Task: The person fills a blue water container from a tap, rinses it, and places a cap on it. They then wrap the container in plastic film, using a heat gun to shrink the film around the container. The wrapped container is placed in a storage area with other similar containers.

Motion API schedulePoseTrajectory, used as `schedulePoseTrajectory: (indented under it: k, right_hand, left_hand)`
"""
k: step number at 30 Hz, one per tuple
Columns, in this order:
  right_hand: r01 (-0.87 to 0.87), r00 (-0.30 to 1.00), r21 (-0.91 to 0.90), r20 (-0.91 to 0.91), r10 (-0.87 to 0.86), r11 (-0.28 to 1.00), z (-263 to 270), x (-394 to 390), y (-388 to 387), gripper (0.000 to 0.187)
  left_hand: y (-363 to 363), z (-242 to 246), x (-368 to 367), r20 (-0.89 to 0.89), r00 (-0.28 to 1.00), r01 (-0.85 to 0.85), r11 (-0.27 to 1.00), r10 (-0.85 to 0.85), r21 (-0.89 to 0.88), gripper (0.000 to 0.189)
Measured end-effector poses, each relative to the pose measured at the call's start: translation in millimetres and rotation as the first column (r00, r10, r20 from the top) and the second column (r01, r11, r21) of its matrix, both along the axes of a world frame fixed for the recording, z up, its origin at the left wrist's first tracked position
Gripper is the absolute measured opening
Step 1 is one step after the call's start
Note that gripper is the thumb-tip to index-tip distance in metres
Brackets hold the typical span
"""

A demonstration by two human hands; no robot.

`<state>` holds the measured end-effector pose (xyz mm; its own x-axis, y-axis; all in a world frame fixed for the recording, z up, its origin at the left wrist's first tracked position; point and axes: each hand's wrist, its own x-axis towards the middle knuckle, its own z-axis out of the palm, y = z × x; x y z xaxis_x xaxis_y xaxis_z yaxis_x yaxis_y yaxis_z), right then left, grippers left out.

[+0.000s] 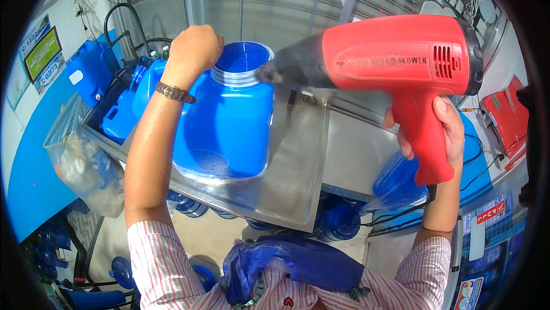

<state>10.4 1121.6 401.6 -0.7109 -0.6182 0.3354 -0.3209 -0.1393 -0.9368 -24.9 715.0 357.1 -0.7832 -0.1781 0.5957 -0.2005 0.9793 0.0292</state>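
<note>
A red heat gun point(386, 56) with a black nozzle is gripped by its handle in my right hand point(447, 129). The nozzle tip is beside the neck of a blue plastic water container point(232, 125), whose wide mouth is uncapped. Silvery bands, perhaps film, ring the neck. My left hand point(197, 48), curled with its back to the camera, is at the left side of the mouth; its fingertips are hidden, so whether it holds anything does not show. The container stands on a stainless steel counter point(296, 172).
More blue jugs point(92, 71) crowd the counter's left end. A clear bag of crumpled plastic point(86, 168) hangs at the left. Large blue water bottles point(341, 222) stand beneath. The heat gun's black cord point(408, 213) runs down at the right. A glass partition point(275, 1) rises behind.
</note>
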Motion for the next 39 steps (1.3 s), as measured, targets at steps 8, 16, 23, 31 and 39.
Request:
schedulePoseTrajectory:
  k: [8, 16, 23, 31, 39]
  right_hand:
    - [0.106, 0.992, -0.005, -0.061, -0.106, 0.994, -7, -16, -4, 0.059]
    - [-0.021, 0.996, -0.128, 0.085, 0.032, 0.992, -8, -11, 3, 0.059]
    - [0.049, 0.997, -0.103, 0.071, -0.042, 0.993, 2, 0, -6, 0.059]
    - [0.023, 1.0, -0.113, 0.009, -0.022, 0.993, 0, 25, -23, 0.058]
    - [0.205, 0.977, -0.042, -0.044, -0.207, 0.978, 14, 14, -9, 0.056]
  left_hand:
    - [9, -8, 3, -0.088, 0.867, 0.499, 0.853, -0.491, 0.154, 0.043]
    - [3, 6, 8, 0.014, 0.999, 0.047, 0.987, -0.05, 0.153, 0.043]
    - [-4, -1, 9, -0.092, 0.989, 0.131, 0.971, -0.114, 0.202, 0.037]
    - [2, 9, 41, -0.275, 0.954, 0.196, 0.943, -0.12, 0.268, 0.035]
    - [26, -39, 119, -0.612, 0.735, 0.571, 0.753, -0.291, 0.328, 0.017]
